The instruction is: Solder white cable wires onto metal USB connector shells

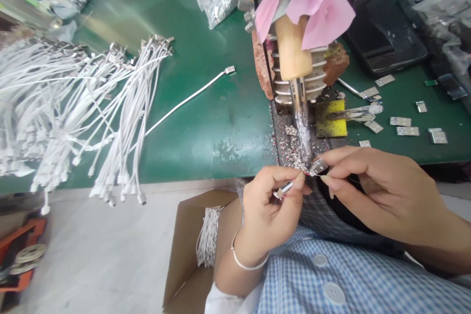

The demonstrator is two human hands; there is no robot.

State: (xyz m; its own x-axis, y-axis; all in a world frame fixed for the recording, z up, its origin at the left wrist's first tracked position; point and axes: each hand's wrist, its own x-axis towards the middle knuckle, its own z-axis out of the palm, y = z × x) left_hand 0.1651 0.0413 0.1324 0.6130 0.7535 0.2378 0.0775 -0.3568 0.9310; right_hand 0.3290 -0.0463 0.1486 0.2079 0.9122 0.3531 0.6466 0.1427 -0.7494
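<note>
A: Fingers?
B: L hand (pixel 274 208): thumb + index pinched tight, plug (pixel 284 189) in the grip. R hand (pixel 386 194): thumb + index nearly touching, 2nd plug (pixel 318 167) at the tips.
A: Where's that, exactly?
B: Just below the iron (pixel 297 89), nr table (pixel 221 152) edge.
A: Further out?
B: Sponge (pixel 331 129) beside iron, loose plugs (pixel 407 131) beyond; cables (pixel 128 132) piled far L, carton (pixel 187 235) below w/ more.
</note>
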